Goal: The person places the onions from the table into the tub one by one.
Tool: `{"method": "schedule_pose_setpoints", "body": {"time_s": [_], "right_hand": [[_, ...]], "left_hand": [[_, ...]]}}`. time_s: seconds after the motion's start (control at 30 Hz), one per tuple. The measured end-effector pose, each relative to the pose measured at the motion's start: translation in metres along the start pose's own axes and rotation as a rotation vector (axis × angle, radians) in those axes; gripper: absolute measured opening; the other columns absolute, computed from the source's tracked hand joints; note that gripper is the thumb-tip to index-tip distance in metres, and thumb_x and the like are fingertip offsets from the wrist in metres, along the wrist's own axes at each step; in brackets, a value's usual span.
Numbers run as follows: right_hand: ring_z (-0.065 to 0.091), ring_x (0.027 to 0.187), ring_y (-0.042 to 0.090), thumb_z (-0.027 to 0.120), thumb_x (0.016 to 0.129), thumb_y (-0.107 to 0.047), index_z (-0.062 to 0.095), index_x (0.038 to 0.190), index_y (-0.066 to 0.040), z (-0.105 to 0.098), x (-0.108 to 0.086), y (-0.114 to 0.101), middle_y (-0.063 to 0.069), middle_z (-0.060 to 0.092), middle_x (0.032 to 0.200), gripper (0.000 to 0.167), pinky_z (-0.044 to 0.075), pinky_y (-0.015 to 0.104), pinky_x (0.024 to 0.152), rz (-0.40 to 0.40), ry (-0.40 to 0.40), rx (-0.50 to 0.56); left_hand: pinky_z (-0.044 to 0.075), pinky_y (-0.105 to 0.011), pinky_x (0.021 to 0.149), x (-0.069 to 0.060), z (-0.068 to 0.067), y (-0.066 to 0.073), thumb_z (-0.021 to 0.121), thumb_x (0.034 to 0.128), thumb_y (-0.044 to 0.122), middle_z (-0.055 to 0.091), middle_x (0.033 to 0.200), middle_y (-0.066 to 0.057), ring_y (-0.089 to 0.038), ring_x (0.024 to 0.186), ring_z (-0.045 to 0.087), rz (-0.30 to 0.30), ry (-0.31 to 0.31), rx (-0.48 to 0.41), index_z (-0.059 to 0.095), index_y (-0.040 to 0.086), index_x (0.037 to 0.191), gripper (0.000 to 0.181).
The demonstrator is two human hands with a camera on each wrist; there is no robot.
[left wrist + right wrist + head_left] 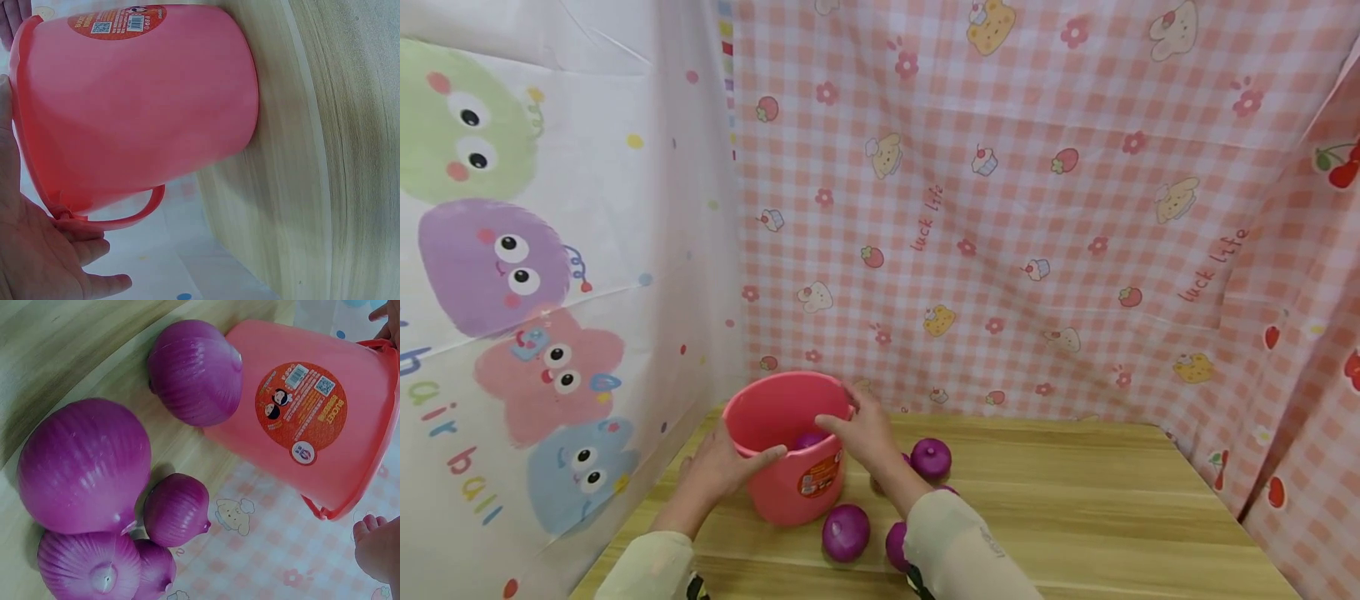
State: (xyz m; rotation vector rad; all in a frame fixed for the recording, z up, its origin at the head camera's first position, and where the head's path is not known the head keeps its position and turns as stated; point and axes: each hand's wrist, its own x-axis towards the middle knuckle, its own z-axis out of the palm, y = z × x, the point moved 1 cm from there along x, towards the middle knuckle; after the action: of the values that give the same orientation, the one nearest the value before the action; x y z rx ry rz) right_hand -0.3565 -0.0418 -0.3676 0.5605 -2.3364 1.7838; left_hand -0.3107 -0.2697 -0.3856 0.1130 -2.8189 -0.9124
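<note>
Bucket (778, 496) upright on table (1075, 500), one onion (810, 438) inside. Left hand (713, 467) grips its rim beside the handle (125, 222), seemingly for steadiness. Right hand (863, 432) at bucket's opposite rim, likely for balance; can't tell whether grasping. Loose onions (846, 533) before and right of bucket.

From where I stand, the worktop (1075, 508) has a pale yellowish-brown wood grain. A pink bucket (775, 492) stands toward its left side. One purple onion (846, 533) lies just beside the bucket, on the near side; four more purple onions (84, 465) sit close together to the right, partly hidden behind an arm.
</note>
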Motion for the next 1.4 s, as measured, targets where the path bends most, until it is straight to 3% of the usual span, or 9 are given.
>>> {"method": "schedule_pose_setpoints", "body": {"time_s": [0.27,0.47,0.77,1.1,1.4], "right_hand": [[0.051,0.130,0.033,0.078,0.087,-0.028,0.050,0.145,-0.009,-0.015,-0.001,0.004,0.015,0.055,0.141,0.067,0.043,0.050,0.105,0.034,0.026,-0.037],[0.051,0.131,0.032,0.078,0.087,-0.031,0.049,0.145,-0.007,-0.024,-0.002,0.010,0.015,0.053,0.143,0.069,0.046,0.045,0.103,0.047,0.047,-0.064],[0.048,0.133,0.031,0.078,0.087,-0.032,0.048,0.146,-0.009,-0.035,-0.004,0.018,0.013,0.052,0.144,0.071,0.039,0.047,0.109,0.064,0.053,-0.042],[0.049,0.131,0.032,0.079,0.086,-0.032,0.051,0.145,-0.011,-0.048,-0.008,0.024,0.013,0.051,0.145,0.068,0.040,0.048,0.108,0.041,0.076,-0.048],[0.049,0.131,0.034,0.078,0.088,-0.030,0.048,0.146,-0.006,-0.062,-0.012,0.033,0.015,0.051,0.145,0.069,0.040,0.048,0.108,0.053,0.096,-0.066]], "left_hand": [[0.022,-0.082,0.096,0.002,0.000,0.000,0.065,0.0695,0.082,0.042,0.148,-0.021,-0.044,0.133,0.040,0.000,0.001,-0.016,0.014,0.013,0.157,0.123],[0.026,-0.081,0.095,0.002,0.001,-0.001,0.067,0.0692,0.081,0.042,0.148,-0.020,-0.044,0.132,0.041,0.002,0.004,-0.025,0.013,0.014,0.157,0.123],[0.028,-0.081,0.094,-0.001,0.001,-0.003,0.065,0.0715,0.081,0.040,0.149,-0.022,-0.046,0.132,0.040,0.009,0.019,-0.010,0.011,0.011,0.157,0.123],[0.028,-0.080,0.096,-0.004,-0.002,0.002,0.064,0.0729,0.080,0.037,0.149,-0.025,-0.047,0.133,0.038,0.005,0.008,-0.018,0.010,0.007,0.157,0.124],[0.027,-0.080,0.096,0.000,-0.003,0.004,0.065,0.0722,0.080,0.035,0.147,-0.029,-0.051,0.131,0.036,-0.002,-0.022,0.027,0.010,0.000,0.155,0.128]]}}
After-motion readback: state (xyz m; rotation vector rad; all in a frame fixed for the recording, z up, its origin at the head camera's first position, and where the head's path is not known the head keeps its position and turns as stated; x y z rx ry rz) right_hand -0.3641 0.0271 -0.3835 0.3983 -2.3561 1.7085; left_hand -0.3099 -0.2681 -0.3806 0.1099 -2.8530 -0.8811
